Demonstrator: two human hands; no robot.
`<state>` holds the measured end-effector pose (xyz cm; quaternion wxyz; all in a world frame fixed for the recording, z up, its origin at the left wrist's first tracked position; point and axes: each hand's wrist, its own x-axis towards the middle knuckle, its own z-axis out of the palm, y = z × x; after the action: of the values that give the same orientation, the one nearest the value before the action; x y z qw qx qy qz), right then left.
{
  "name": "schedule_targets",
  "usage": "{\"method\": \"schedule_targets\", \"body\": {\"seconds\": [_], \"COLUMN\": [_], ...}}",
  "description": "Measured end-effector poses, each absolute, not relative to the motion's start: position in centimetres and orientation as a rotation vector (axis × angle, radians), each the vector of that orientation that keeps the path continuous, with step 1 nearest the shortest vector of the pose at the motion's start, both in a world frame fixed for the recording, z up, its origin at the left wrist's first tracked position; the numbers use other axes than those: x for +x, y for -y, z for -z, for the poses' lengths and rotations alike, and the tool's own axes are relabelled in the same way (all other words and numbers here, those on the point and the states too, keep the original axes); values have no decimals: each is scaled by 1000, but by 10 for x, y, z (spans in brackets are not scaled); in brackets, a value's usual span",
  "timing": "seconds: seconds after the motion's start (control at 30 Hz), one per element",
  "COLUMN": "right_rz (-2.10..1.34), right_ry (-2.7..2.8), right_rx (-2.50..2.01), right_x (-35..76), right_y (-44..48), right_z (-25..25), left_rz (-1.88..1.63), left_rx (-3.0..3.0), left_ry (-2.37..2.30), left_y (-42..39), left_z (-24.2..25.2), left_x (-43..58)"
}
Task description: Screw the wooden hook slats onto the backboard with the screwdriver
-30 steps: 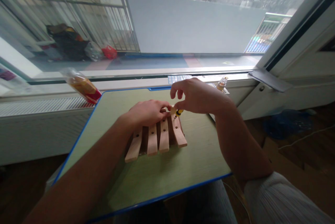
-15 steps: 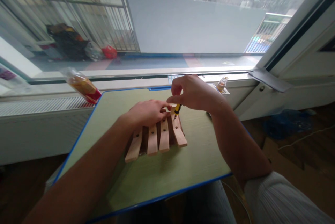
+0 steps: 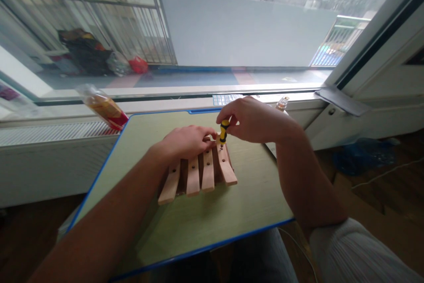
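Observation:
A short yellow and black screwdriver [image 3: 223, 132] stands nearly upright on a screw in the rightmost slat of a small wooden slatted piece [image 3: 208, 172]. My right hand [image 3: 253, 119] is closed lightly about its handle, with thumb and fingertips at the sides and the yellow top showing. My left hand [image 3: 188, 141] lies over the far part of the wooden piece, thumb and fingers gripping near the screwdriver. The slats are pale, with dark round holes, and fan out towards me over a darker base. My left hand hides their far ends.
The wooden piece rests on a green table [image 3: 251, 190] with a blue edge. A bread bag [image 3: 107, 108] leans by the radiator at the left. A small bottle [image 3: 282, 103] stands at the far right, near the window sill. A flat pale object with a dark edge [image 3: 272, 148] lies beside my right wrist.
My right hand has shifted slightly right and its fingers have spread around the handle, so more of the screwdriver shows. My left hand and the wooden piece have stayed in place.

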<state>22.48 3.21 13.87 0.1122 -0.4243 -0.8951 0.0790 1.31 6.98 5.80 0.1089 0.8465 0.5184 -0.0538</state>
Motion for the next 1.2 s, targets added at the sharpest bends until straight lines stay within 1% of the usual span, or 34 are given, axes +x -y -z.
{"method": "schedule_targets", "body": {"seconds": [0.27,0.53,0.77,1.0,1.2], "right_rz": [-114,-47,-106,-272,-121], "right_ry": [2620,2454,2482,2505,2662], "right_rx": [-1411,-1696,-1641,-1453,-1441], "right_x": [221,216,216,220,219], "right_y": [-36,-40,-41,-36,-28], "right_z": [-136,-130,-128,-132,-139], "left_rz": [163,175,169,160,153], "left_rx": [2500,2511,2518,2512,2500], "left_ry": [-1531,-1525,-1528,-1525,-1520], "left_y": [-69,-71,-72,-71,-70], "left_z": [-58,-56,-55,-56,-56], "left_x": [14,13,12,11,12]}}
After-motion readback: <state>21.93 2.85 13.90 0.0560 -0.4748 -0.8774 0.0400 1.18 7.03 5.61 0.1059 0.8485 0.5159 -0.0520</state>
